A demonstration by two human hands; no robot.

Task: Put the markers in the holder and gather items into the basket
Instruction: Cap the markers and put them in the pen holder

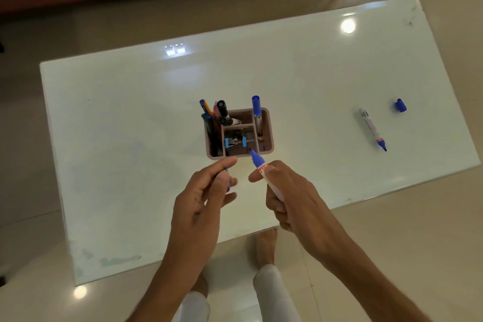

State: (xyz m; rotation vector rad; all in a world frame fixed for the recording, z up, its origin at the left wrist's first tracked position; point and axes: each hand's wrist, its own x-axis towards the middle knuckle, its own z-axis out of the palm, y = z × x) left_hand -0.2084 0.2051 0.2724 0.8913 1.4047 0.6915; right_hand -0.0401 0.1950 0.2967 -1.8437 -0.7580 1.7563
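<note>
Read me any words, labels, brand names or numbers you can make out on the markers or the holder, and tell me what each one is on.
No text here can be read.
Marker in the right hand, marker: red label band, print blurred.
Loose uncapped marker on the table: dark print on the barrel, too small.
Capped blue marker in the holder: patterned label, illegible.
Holder: no lettering seen.
Loose blue cap: none seen.

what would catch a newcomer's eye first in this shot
Two hands meet just in front of the holder at the table's centre: the right hand grips an uncapped blue marker, tip pointing at the holder, while the left hand pinches something small and blue, probably its cap. Far right on the white table lie another uncapped marker and a loose blue cap.
</note>
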